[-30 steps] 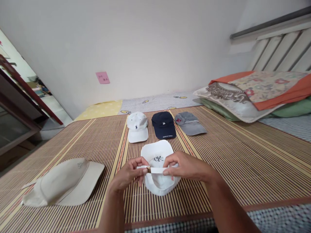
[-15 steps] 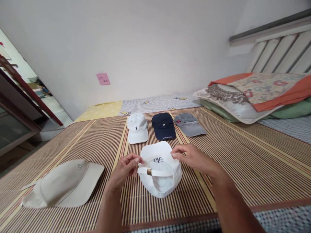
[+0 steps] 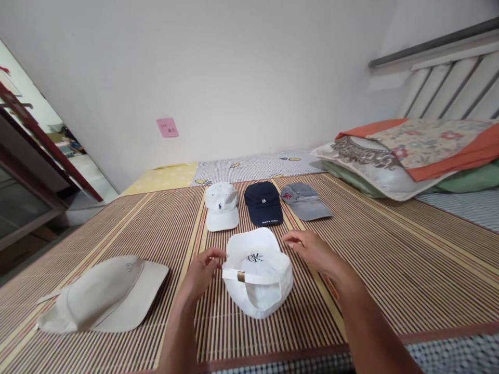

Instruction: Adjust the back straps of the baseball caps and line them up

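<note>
A white cap with a CK logo [image 3: 259, 270] lies on the striped mat [image 3: 218, 332], its brim pointing away from me and its strap with a brass buckle on the near side. My left hand [image 3: 203, 270] is beside the cap's left edge, fingers apart and holding nothing. Just right of the brim, my right hand [image 3: 307, 248] is open, with nothing in it. Beyond the CK cap stand a white cap [image 3: 221, 206], a navy cap [image 3: 263, 203] and a grey cap [image 3: 306, 201] in a row. A beige cap [image 3: 105, 293] lies at the left.
Folded bedding with an orange-edged floral cover [image 3: 436, 143] lies at the back right, near a white radiator [image 3: 448, 85]. A pink note [image 3: 167, 127] is on the wall [image 3: 234, 78]. Checked cloth [image 3: 253, 167] and yellow cloth [image 3: 161, 177] run along the mat's far edge.
Both hands have moved slightly away from the CK cap, the right one to the right and the left one a little to the left. The caps stay in place.
</note>
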